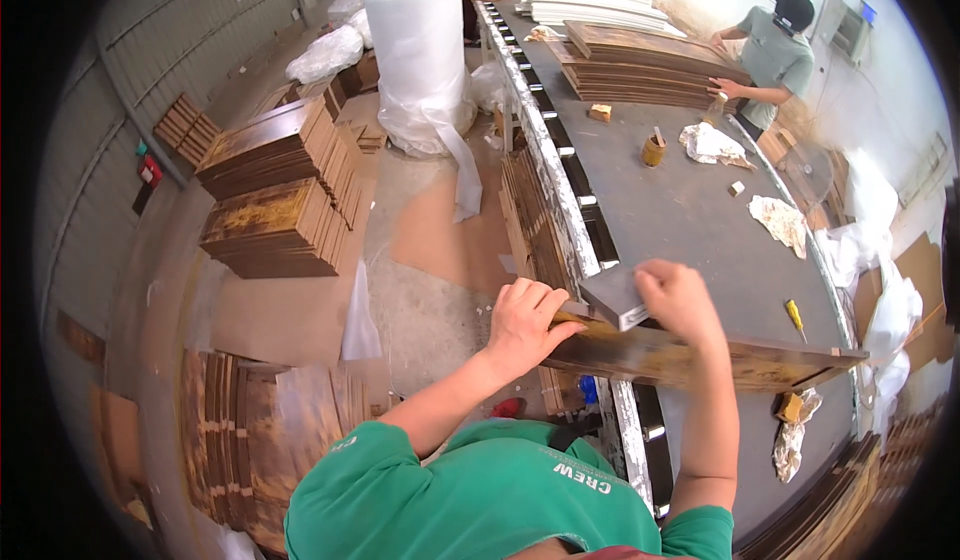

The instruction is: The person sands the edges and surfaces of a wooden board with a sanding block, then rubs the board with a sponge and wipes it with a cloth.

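Just below the middle of the frame, the left hand is closed around the near end of a long brown board, its thumb and fingers pinching the end between them. The board stretches from there to the right of the frame, tilted up across the dark gray table.

The right hand is curled around one end of a gray block, fingers folded tight. The block's lower corner overlaps the board's upper edge in this view — whether it presses on the wood, I cannot tell.

At the right of the frame, a yellow screwdriver lies on the table beyond the board, and a crumpled rag lies above it. Another rag sits higher up, with a small jar to its left. Below the board at the lower right, a tan sponge lies against a third rag.

In the upper right, a co-worker has both hands at a pile of brown boards. A tall white roll stands at the upper middle — left of the table — and stacked panels fill the left side.
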Tool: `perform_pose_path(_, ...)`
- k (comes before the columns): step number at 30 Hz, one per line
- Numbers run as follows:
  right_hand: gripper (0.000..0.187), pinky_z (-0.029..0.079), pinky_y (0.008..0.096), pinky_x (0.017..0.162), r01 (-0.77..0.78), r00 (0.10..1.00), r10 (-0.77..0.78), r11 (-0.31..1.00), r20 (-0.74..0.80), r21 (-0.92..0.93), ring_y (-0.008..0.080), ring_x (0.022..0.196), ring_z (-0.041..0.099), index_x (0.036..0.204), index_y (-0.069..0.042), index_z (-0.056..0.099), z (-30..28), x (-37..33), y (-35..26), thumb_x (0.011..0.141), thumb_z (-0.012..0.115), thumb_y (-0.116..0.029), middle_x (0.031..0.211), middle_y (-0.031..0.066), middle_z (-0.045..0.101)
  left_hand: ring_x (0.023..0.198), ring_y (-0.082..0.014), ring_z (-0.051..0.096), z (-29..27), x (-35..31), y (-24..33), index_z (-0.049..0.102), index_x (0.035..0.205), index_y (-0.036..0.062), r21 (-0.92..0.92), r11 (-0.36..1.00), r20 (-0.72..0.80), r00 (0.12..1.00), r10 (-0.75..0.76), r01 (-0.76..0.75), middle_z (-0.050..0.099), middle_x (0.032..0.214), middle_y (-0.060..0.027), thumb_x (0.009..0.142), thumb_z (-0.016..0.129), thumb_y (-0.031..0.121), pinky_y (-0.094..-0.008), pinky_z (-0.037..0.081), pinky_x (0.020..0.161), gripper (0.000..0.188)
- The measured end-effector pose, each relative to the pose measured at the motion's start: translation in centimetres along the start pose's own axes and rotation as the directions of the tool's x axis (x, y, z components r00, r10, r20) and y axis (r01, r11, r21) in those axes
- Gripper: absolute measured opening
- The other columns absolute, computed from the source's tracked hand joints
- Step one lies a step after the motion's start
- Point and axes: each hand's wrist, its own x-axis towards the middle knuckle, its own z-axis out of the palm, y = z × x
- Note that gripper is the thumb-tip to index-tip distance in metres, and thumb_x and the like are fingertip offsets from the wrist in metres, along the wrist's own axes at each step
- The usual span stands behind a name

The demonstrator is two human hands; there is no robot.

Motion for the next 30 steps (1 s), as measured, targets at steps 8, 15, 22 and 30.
perform_pose_path(8, 0.023, 0.051, 0.0284, 0.069, 0.073, 0.886, 0.141, 0.898, -0.441, 0.433, 0.0171, 0.075, 0.066, 0.105, -0.002, 0.064, -0.7, -8.2, 3.5, 0.087, 0.063, -0.017, 0.087, 0.0141, 0.069, 0.087, -0.0265, 0.056, -0.5, 2.4, 0.7, 0.062, 0.088, 0.0104, 0.209, 0.965, -0.004, 0.987, 0.161, -0.156, 0.061, 0.086, -0.0050, 0.063, 0.081, 0.031, -0.0422, 0.038, 0.082, 0.037)
perform_pose_path(15, 0.024, 0.047, 0.0238, 0.072, -0.019, 0.801, 0.498, 0.575, -0.332, 0.818, 0.0067, 0.080, 0.055, 0.106, -0.001, 0.063, 2.9, -16.1, 9.6, 0.092, 0.060, -0.020, 0.087, 0.0011, 0.063, 0.074, -0.0237, 0.056, 2.8, 3.9, 2.6, 0.065, 0.087, 0.0076, -0.016, 0.992, 0.181, 0.975, 0.127, -0.126, 0.061, 0.078, -0.0056, 0.078, 0.073, 0.024, -0.0364, 0.040, 0.076, 0.021)
perform_pose_path(22, 0.038, 0.042, 0.0223, 0.054, 0.139, 0.657, 0.705, 0.237, -0.268, 0.962, 0.0060, 0.067, 0.050, 0.120, 0.000, 0.055, 1.1, -21.5, 14.0, 0.092, 0.061, -0.026, 0.087, 0.0006, 0.059, 0.070, -0.0248, 0.057, 4.2, 3.5, 4.5, 0.067, 0.087, 0.0068, -0.106, 0.993, 0.226, 0.972, 0.064, -0.041, 0.063, 0.075, -0.0062, 0.082, 0.069, 0.024, -0.0342, 0.042, 0.068, 0.018)
perform_pose_path(30, 0.044, 0.044, 0.0215, 0.070, 0.200, 0.807, 0.417, 0.474, -0.419, 0.858, 0.0072, 0.085, 0.052, 0.123, 0.000, 0.054, -0.9, -19.9, 18.6, 0.086, 0.070, -0.018, 0.102, 0.0021, 0.057, 0.072, -0.0292, 0.059, 5.9, 4.2, 8.4, 0.066, 0.094, 0.0061, -0.084, 0.994, 0.256, 0.962, 0.091, -0.072, 0.063, 0.082, -0.0096, 0.075, 0.077, 0.029, -0.0377, 0.046, 0.067, 0.031)
